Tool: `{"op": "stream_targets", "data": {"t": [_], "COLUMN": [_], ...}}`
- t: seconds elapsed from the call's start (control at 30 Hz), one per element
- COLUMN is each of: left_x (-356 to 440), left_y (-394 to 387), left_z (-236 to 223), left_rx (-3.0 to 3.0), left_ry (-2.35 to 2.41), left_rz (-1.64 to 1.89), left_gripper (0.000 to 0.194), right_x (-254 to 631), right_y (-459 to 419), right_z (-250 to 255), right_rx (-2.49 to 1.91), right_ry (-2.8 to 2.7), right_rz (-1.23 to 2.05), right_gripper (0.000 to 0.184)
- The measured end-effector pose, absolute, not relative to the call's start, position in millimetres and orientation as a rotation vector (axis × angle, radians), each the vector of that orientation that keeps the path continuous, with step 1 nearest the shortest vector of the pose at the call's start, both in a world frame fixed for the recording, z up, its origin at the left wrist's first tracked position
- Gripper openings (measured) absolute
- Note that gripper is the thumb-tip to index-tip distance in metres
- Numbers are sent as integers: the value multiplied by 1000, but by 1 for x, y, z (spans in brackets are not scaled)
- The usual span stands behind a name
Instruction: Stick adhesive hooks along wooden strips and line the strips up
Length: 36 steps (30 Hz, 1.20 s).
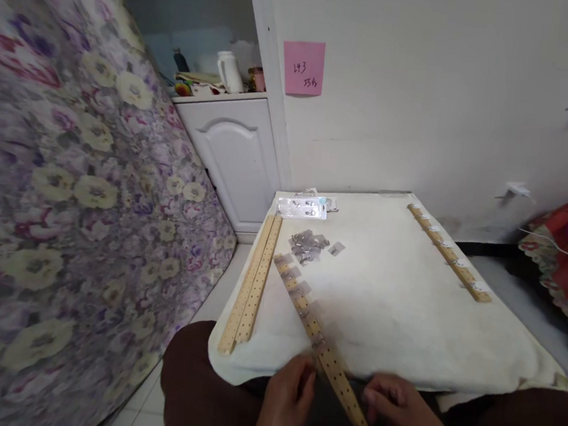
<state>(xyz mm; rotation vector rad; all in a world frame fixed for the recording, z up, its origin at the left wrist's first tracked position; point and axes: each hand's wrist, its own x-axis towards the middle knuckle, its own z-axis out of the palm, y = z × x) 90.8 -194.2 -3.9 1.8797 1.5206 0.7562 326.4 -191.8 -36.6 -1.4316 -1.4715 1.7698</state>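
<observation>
A perforated wooden strip (336, 375) slants from the cloth-covered table out over its front edge toward my lap. Clear plastic cards with small metal pieces (301, 290) are set along its far half, while the near half shows bare holes. My left hand (288, 401) is closed at the strip's left edge, its curled fingertips against the wood. To the right of the strip's near end, my right hand (396, 406) has its fingers curled and slightly blurred; whatever is between them is hidden. Beyond the strip lies a pile of similar clear cards (307, 243), with one single card (336, 248) beside it.
Two more perforated wooden strips (253, 284) lie along the table's left edge. A clear package (302, 207) rests at the back left. Another strip with cards (448, 252) lies along the right side. A floral curtain (87, 221) hangs at left; a wall (398, 117) stands behind.
</observation>
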Motion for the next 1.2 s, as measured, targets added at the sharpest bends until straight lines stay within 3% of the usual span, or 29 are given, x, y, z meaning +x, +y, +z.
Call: {"op": "stream_targets", "data": {"t": [0.27,1.2], "left_x": [96,93], "left_y": [-194,-194], "left_z": [-7,-11], "left_rx": [1749,1707], "left_ry": [1504,1474], "left_rz": [743,762], "left_gripper": [19,18], "right_x": [307,297], "right_y": [-198,-206], "right_z": [-52,-62], "right_rx": [-1211,-1115], "right_ry": [-1314,-1288], "right_rz": [1953,1871], "right_gripper": [49,42]}}
